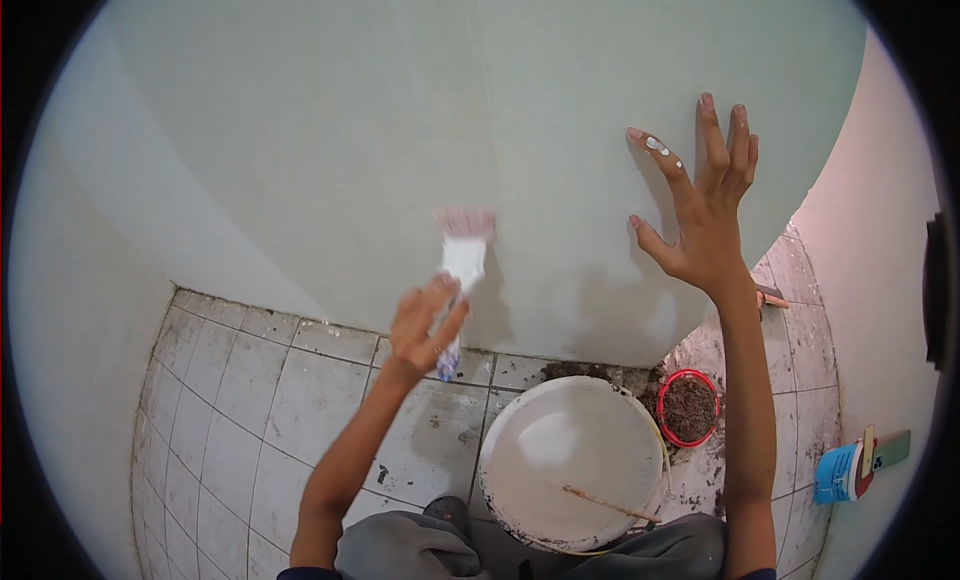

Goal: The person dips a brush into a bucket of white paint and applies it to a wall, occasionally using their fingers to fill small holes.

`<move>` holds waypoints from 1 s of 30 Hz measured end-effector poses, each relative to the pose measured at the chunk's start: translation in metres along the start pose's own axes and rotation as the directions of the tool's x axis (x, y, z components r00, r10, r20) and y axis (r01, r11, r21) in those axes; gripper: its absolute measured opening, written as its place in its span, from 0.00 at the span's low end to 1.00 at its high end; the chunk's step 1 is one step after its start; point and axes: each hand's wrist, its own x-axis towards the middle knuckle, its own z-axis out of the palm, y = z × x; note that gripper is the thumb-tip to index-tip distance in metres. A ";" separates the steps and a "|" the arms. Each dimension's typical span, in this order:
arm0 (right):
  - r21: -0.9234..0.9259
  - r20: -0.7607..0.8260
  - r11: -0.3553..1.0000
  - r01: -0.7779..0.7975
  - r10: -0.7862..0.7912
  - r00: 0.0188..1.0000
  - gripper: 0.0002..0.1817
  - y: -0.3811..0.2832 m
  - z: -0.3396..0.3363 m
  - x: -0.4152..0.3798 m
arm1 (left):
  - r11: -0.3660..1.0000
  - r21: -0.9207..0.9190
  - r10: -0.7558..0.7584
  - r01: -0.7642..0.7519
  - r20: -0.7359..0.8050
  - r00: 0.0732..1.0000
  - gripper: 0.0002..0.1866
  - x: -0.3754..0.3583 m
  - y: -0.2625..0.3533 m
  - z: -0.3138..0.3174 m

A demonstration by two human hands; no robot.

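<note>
My left hand [428, 325] is wrapped round the handle of a wide paintbrush [464, 260]. Its bristles touch or nearly touch the pale wall [380, 120]; they look slightly smeared by motion. White paint coats the metal part of the brush. Higher up on the right, my right hand [708, 215] lies against the wall with its fingers spread, holding nothing. White spots of paint mark its index finger. Below, between my knees, stands a large white bucket [520, 450] of whitish liquid, with a thin stick [605, 502] resting in it.
A red-rimmed bowl [661, 405] of dark, crumbly material stands beside the bucket. Farther right is a blue-and-white tub [838, 475] with a green flat object [892, 448] beside it. A tool [772, 297] shows partly behind my right forearm. Dirt and splashes mark the tiled floor [320, 380].
</note>
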 end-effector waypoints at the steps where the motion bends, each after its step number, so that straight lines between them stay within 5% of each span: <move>1: -0.008 0.001 1.000 -0.002 0.002 1.000 0.39 0.000 -0.001 0.000 | 0.998 -0.045 -0.033 0.034 0.038 0.999 0.10 -0.026 0.008 0.012; 7: -0.026 0.000 0.999 0.028 -0.028 1.000 0.38 0.000 -0.003 0.000 | 0.953 -0.271 -0.005 0.139 0.443 0.896 0.13 -0.111 0.037 0.031; 14: -0.005 -0.008 1.000 0.009 -0.009 1.000 0.37 0.000 -0.007 0.001 | 0.986 -0.151 0.072 -0.065 0.045 0.996 0.11 0.074 -0.006 -0.038; 20: 0.043 -0.021 0.998 -0.037 0.038 0.999 0.37 -0.003 -0.011 0.003 | 0.941 0.180 0.327 -0.288 -0.250 0.911 0.15 0.232 -0.026 -0.139; 26: 0.068 -0.030 0.997 -0.041 0.043 0.999 0.35 -0.002 -0.013 0.002 | 0.910 0.264 0.386 -0.319 -0.260 0.885 0.11 0.290 -0.035 -0.169; 30: 0.077 -0.013 0.996 -0.037 0.038 0.999 0.36 -0.001 -0.016 0.002 | 0.938 0.165 0.334 -0.305 -0.191 0.923 0.11 0.251 -0.055 -0.126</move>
